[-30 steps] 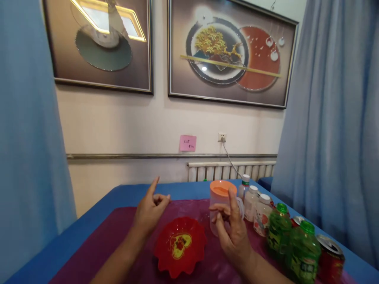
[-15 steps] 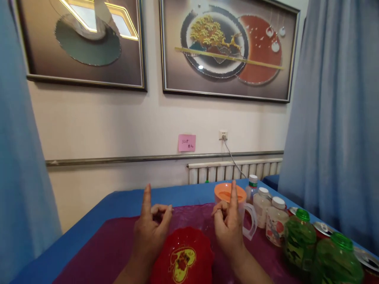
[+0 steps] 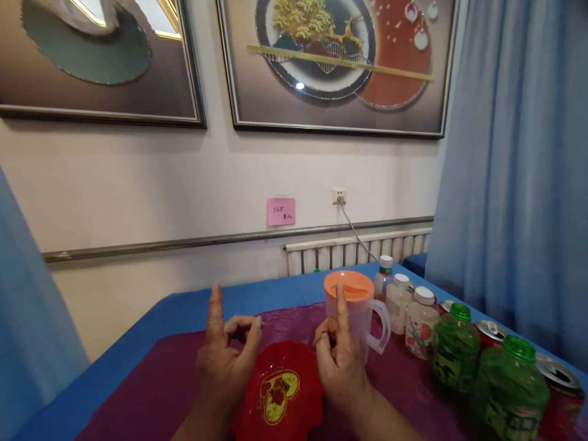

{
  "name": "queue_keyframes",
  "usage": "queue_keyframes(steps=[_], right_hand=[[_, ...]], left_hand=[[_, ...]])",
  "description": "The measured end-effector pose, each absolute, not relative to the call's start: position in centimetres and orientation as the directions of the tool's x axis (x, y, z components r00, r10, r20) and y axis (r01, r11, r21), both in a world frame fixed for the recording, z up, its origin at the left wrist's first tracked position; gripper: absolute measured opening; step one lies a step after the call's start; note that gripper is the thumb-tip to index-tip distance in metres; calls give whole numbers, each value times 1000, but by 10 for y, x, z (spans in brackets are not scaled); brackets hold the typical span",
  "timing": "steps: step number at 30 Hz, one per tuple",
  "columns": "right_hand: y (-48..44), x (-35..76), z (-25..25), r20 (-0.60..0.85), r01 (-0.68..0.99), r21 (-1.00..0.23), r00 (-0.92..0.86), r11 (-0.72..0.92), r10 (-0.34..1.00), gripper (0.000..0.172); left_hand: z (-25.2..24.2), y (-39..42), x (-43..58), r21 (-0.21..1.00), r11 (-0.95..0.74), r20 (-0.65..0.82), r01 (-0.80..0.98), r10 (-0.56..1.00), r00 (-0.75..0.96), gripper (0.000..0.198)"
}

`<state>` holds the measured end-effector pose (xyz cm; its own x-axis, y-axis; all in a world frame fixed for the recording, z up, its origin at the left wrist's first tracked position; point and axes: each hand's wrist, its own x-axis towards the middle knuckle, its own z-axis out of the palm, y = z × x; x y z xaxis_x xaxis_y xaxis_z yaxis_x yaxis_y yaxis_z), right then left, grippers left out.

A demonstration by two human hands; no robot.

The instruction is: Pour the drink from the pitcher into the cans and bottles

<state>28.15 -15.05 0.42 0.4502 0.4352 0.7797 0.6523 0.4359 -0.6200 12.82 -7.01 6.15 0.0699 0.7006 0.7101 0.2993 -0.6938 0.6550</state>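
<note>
My left hand is raised with its index finger pointing up, the thumb held out to the side and the other fingers curled; nothing is in it. On the right, my right hand mirrors it, index finger up and thumb close to the curled fingers, also holding nothing. Between and below them lies a red scalloped dish with a yellow pattern inside. Behind my right hand stands a clear plastic pitcher with an orange lid, partly hidden by my fingers.
Several containers line the right side: a small bottle, white-capped jars, green jars and drink cans. A purple sheet covers part of the blue table. A radiator and wall stand behind; curtains hang at both sides.
Both hands have shifted slightly left in the view, keeping the same pose. The view itself has turned a little, so the pitcher, jars and wall pictures appear further left and higher.
</note>
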Motion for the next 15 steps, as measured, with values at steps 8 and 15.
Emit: queue_keyframes(steps=[8, 15], right_hand=[[-152, 277, 1, 771, 632, -629, 437, 452, 463, 86], [-151, 280, -1, 781, 624, -622, 446, 473, 437, 84]], left_hand=[[64, -78, 130, 641, -705, 725, 304, 686, 63, 92], [73, -86, 124, 613, -717, 750, 332, 660, 40, 92]])
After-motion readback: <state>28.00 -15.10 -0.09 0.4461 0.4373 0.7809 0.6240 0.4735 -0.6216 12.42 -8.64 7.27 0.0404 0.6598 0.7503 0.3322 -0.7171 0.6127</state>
